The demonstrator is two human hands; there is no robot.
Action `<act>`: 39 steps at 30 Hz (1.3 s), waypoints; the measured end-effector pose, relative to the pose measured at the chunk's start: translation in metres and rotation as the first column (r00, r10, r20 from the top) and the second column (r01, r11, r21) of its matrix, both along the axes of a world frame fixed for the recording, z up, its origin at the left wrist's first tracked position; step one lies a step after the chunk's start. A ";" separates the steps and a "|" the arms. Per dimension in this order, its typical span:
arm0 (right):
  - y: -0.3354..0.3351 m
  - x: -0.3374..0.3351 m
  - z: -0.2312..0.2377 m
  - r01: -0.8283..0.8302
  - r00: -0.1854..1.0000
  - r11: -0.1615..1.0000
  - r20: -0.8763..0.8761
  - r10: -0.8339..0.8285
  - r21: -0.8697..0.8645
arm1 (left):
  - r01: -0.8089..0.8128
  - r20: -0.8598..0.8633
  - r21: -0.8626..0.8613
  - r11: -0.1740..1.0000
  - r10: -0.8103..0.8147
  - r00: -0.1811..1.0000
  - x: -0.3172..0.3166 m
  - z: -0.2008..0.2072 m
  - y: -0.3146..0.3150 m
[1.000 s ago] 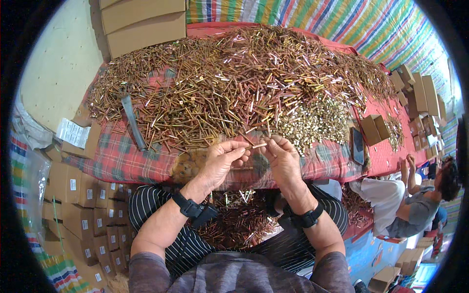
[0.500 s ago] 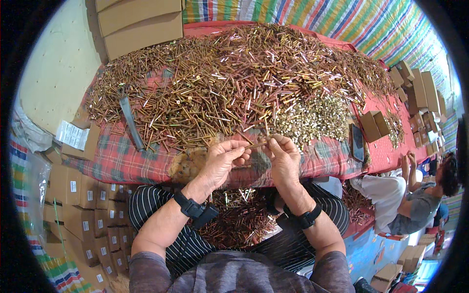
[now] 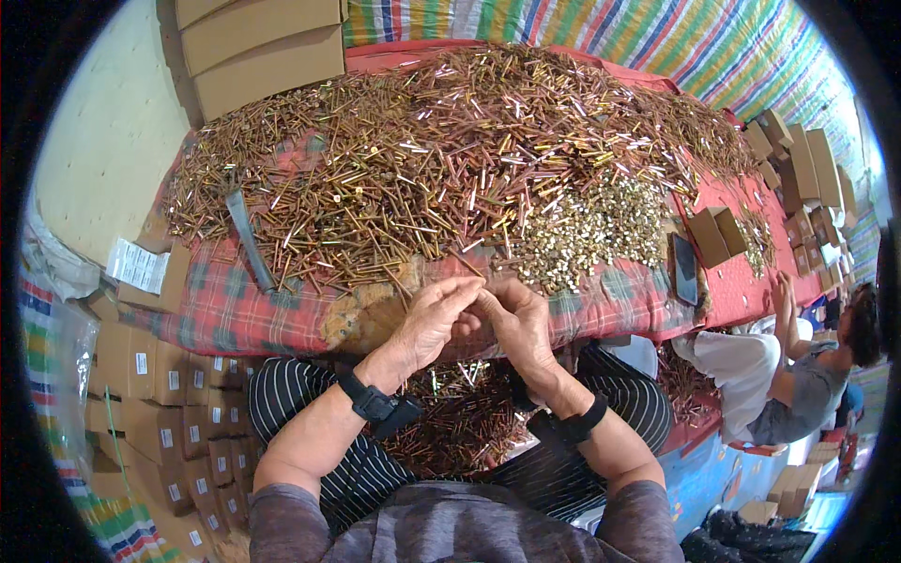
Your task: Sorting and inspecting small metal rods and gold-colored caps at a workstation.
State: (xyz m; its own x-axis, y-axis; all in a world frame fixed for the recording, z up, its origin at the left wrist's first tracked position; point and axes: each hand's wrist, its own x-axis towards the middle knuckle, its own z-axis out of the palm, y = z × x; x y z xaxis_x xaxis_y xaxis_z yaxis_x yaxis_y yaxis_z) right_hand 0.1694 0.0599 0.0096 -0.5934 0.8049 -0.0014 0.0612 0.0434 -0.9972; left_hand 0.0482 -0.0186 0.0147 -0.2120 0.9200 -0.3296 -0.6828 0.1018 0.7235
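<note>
Above the near edge of the padded bench, my left hand (image 3: 439, 315) and my right hand (image 3: 516, 324) meet at the fingertips. Both are closed in a pinch. The thin brass-coloured bolt that showed between them a moment earlier is now hidden by the fingers; the left hand appears to keep hold of it, and what the right fingers grip cannot be made out. Just beyond lies a wide heap of long brass-coloured bolts (image 3: 375, 202). Small shiny nuts (image 3: 596, 230) are piled to its right, beyond my right hand.
A curved grey strip (image 3: 249, 239) lies at the heap's left. Right of the nuts are a dark phone-like slab (image 3: 686, 270) and an open carton (image 3: 718, 236). Stacked boxes (image 3: 160, 403) stand lower left. More bolts (image 3: 450, 422) lie between my knees. Another person (image 3: 798, 394) sits at right.
My hands have drawn together and slightly down, and the bolt between them has gone out of sight behind the fingers. The person at right has shifted an arm slightly.
</note>
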 end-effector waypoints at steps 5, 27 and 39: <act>0.033 0.020 0.009 -0.018 0.924 0.819 0.322 -0.205 0.574 | -0.012 -0.072 -0.045 0.999 0.009 0.997 -0.010 -0.019 -0.003; 0.053 0.010 -0.013 -0.085 0.894 0.687 0.360 -0.268 0.722 | -0.117 -0.095 -0.072 0.991 0.110 0.989 -0.018 -0.014 -0.003; 0.021 -0.004 0.003 -0.206 0.975 0.978 -0.094 0.202 -0.040 | -0.117 -0.029 -0.016 0.993 0.116 0.993 -0.019 -0.007 -0.007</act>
State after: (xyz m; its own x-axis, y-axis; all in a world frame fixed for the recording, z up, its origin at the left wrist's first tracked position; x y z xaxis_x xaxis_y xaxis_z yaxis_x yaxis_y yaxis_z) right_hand 0.1656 0.0804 0.0122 -0.7448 0.6670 0.0219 -0.0327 -0.0037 -0.9995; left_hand 0.0293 -0.0258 0.0073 -0.3266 0.8828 -0.3376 -0.6702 0.0355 0.7413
